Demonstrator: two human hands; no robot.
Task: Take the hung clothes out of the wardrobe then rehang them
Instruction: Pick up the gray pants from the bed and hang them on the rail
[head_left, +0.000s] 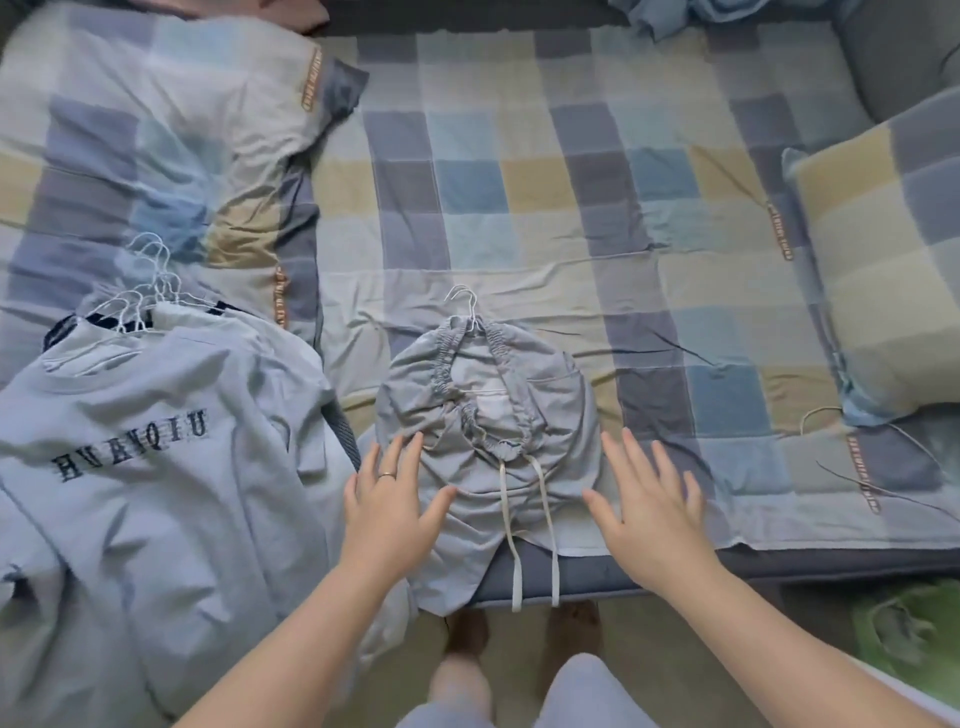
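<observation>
Removal is judged done and rehanging outstanding, since a pile of hangered clothes (156, 441) and a grey drawstring garment (488, 415) on its hanger (466, 307) are laid on the bed (571, 182), the garment flanked by the left hand (387, 512) and right hand (649, 512), fingers spread, nothing gripped.

A checked sheet (519, 182) in blue, grey and cream covers the bed. A matching pillow (883, 260) lies at right, a matching quilt (156, 130) at upper left — something green (909, 634), blurred, on the floor.
</observation>
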